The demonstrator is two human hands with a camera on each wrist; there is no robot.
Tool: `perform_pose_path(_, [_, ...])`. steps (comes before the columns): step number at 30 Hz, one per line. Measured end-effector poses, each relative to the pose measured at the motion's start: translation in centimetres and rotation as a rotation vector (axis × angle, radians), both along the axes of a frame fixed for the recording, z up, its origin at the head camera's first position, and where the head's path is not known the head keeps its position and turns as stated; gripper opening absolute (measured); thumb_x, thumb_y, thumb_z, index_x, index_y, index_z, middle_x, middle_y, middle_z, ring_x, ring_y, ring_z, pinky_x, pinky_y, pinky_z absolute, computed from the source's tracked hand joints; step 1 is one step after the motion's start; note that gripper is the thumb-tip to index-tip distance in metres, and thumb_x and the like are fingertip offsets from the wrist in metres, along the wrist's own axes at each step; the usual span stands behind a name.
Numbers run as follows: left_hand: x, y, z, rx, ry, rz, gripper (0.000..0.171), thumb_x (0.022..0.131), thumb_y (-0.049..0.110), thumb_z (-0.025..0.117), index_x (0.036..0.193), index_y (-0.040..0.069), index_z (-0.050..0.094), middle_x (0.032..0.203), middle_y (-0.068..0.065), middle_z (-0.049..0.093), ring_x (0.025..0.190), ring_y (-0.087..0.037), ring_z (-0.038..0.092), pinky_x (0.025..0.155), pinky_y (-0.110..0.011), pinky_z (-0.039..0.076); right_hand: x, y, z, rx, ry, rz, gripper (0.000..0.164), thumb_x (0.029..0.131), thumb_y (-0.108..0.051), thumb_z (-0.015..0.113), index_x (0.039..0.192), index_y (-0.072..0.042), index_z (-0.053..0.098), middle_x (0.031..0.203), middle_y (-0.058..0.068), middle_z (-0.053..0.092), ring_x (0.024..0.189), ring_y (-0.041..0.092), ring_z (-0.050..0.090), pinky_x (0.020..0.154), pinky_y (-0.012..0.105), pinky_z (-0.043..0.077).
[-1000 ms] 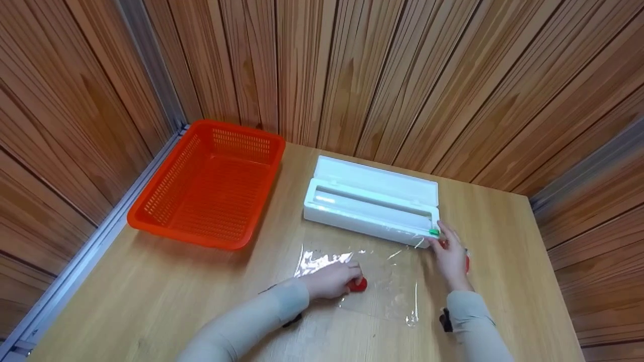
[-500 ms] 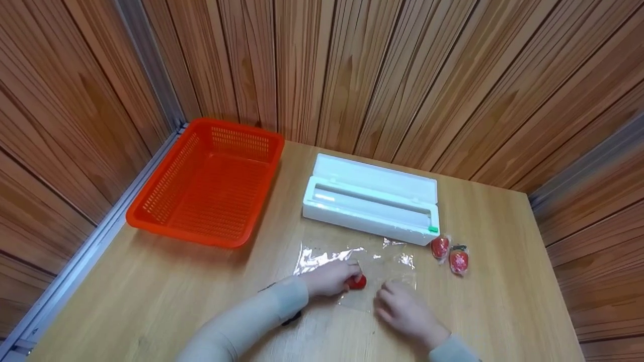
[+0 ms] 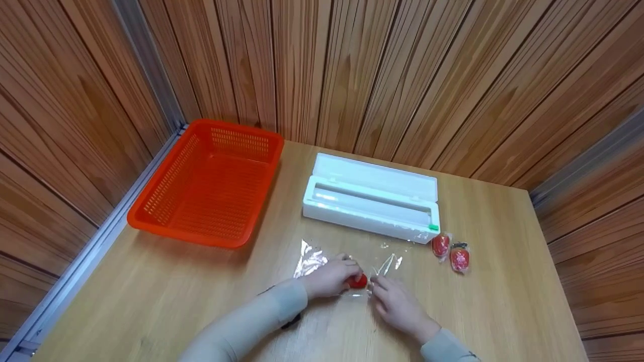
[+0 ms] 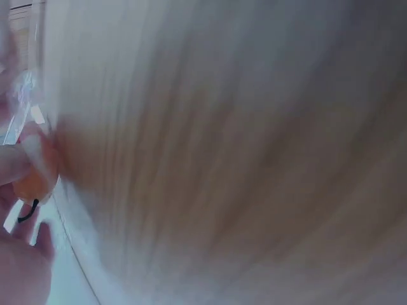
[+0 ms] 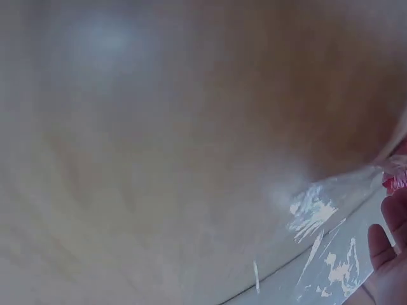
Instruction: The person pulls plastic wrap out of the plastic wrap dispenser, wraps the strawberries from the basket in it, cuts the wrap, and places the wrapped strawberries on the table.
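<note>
Red fruit: small, on the film, under the left fingertips and just left of the right fingertips; seen orange and blurred in the left wrist view.

Film: clear sheet lying on the table, crumpled. One part spreads beyond the left fingers; a lifted flap rises just beyond the right fingers. Glints of it show ahead of the right fingers in the right wrist view.

Left hand: fingers curled over the fruit, gripping it against the table.

Right hand: fingers bent, tips at the film edge beside the fruit; they appear to pinch the film, though the grip is small in view.

Wrapped fruits, two: red, each in film, side by side, well to the right of the right fingers, just at the dispenser's right end.

Dispenser: white, long, lid open, roll inside, green tab at its right end; beyond both hands' fingers, apart from them.

Basket: orange, perforated, rectangular; far beyond and left of the left fingers, in the table's corner.

Table: light wood, bearing all items.

Walls: wood panelling beyond the table.
</note>
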State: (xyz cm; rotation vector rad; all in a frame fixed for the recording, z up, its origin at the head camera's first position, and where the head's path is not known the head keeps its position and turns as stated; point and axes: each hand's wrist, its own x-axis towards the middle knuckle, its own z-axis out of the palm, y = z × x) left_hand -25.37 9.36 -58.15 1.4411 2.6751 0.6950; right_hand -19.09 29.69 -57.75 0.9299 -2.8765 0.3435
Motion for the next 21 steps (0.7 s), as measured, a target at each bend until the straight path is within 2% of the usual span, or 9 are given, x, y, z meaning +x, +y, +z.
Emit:
perform_pose_path(2, [0.1, 0.0, 0.0, -0.002, 0.003, 0.011, 0.022, 0.072, 0.008, 0.065, 0.09, 0.018, 0.056, 0.099, 0.009, 0.058, 0.094, -0.012, 0.046, 0.081, -0.021, 0.04, -0.4, -0.1, 0.4, -0.139, -0.147, -0.093, 0.017, 0.076, -0.013, 0.059, 0.093, -0.013, 0.061, 0.119, 0.001, 0.056, 0.109, 0.022, 0.052, 0.092, 0.041, 0.042])
perform_pose_path(5, [0.3, 0.1, 0.1, -0.013, -0.028, 0.019, 0.019, 0.075, 0.007, 0.062, 0.089, 0.019, 0.057, 0.1, 0.01, 0.058, 0.095, -0.011, 0.044, 0.081, -0.02, 0.04, -1.1, -0.2, 0.7, -0.352, -0.378, -0.229, 0.014, 0.08, -0.01, 0.055, 0.092, -0.015, 0.059, 0.121, -0.004, 0.056, 0.114, 0.02, 0.05, 0.094, 0.041, 0.04])
perform_pose_path(8, [0.5, 0.1, 0.2, -0.035, -0.069, 0.03, 0.011, 0.08, 0.013, 0.056, 0.088, 0.021, 0.057, 0.1, 0.012, 0.058, 0.094, -0.01, 0.044, 0.082, -0.021, 0.041, -1.7, -0.3, 0.6, -0.511, -0.521, -0.327, 0.008, 0.085, -0.011, 0.051, 0.091, -0.013, 0.056, 0.109, -0.002, 0.061, 0.102, 0.016, 0.054, 0.086, 0.034, 0.044])
perform_pose_path(10, [0.6, 0.1, 0.2, -0.049, -0.104, 0.043, 0.007, 0.083, 0.024, 0.056, 0.09, 0.024, 0.057, 0.1, 0.014, 0.057, 0.093, -0.009, 0.042, 0.081, -0.022, 0.041, -1.9, -0.4, 0.4, -0.589, -0.574, -0.37, 0.005, 0.087, -0.012, 0.05, 0.089, -0.01, 0.054, 0.1, 0.004, 0.061, 0.088, 0.014, 0.054, 0.075, 0.026, 0.045])
perform_pose_path(12, [0.6, 0.1, 0.3, -0.061, -0.113, 0.047, 0.012, 0.081, 0.033, 0.058, 0.09, 0.025, 0.056, 0.099, 0.015, 0.057, 0.092, -0.008, 0.041, 0.08, -0.022, 0.039, -2.1, -0.6, 0.2, -0.67, -0.609, -0.409, 0.005, 0.087, -0.012, 0.05, 0.087, -0.007, 0.052, 0.093, 0.008, 0.059, 0.08, 0.011, 0.05, 0.067, 0.021, 0.041])
perform_pose_path(16, [0.6, 0.2, 0.2, -0.068, -0.078, 0.046, 0.018, 0.078, 0.035, 0.063, 0.091, 0.026, 0.056, 0.097, 0.015, 0.056, 0.09, -0.007, 0.041, 0.078, -0.02, 0.039, -2.6, -0.8, 0.0, -0.804, -0.673, -0.469, 0.009, 0.087, -0.01, 0.05, 0.087, -0.001, 0.049, 0.086, 0.01, 0.057, 0.072, 0.011, 0.048, 0.059, 0.019, 0.04])
perform_pose_path(19, [0.5, 0.4, 0.2, -0.047, -0.058, 0.054, 0.013, 0.082, 0.031, 0.059, 0.094, 0.026, 0.059, 0.098, 0.015, 0.059, 0.09, -0.007, 0.044, 0.08, -0.021, 0.04, -2.9, -0.7, -0.1, -0.792, -0.706, -0.515, 0.009, 0.087, -0.01, 0.049, 0.087, -0.001, 0.049, 0.083, 0.006, 0.055, 0.069, 0.013, 0.048, 0.056, 0.02, 0.04])
perform_pose_path(21, [0.4, 0.6, 0.3, -0.031, -0.079, 0.073, 0.014, 0.083, 0.032, 0.056, 0.095, 0.026, 0.06, 0.096, 0.015, 0.061, 0.091, -0.006, 0.046, 0.08, -0.021, 0.04, -3.2, -0.5, -0.1, -0.764, -0.723, -0.533, 0.009, 0.086, -0.01, 0.051, 0.087, -0.002, 0.05, 0.082, 0.005, 0.054, 0.069, 0.013, 0.048, 0.056, 0.021, 0.041])
